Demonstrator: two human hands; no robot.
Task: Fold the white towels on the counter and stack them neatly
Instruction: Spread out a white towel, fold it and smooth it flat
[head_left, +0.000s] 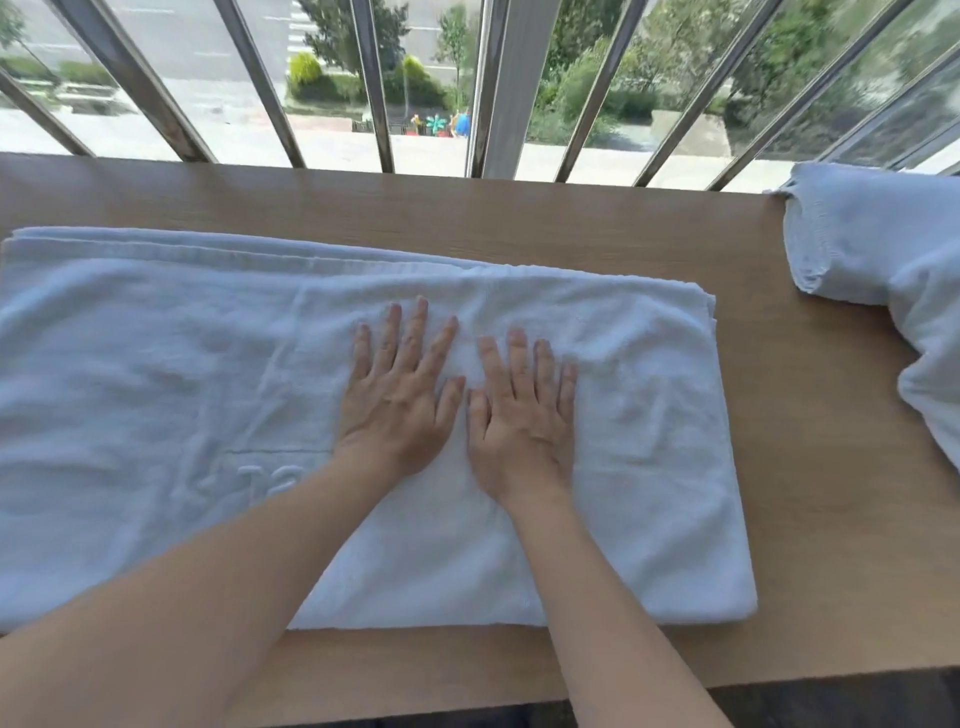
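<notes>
head view: a soft, wrinkled white towel (156, 389), folded into a wide rectangle, lies on the smooth wooden counter (810, 519), with a second crumpled white cloth (883, 249) at the counter's far right by the metal window bars (374, 83). left hand (400, 400) and right hand (524, 421) lie flat side by side on the towel's middle, fingers straight and spread, palms down, gripping nothing. both bare forearms reach forward from the near edge.

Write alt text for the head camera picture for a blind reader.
The left hand and right hand press flat, side by side, on a large white towel laid on a wooden counter. A second towel lies bunched at the right end, and metal window bars stand behind.
</notes>
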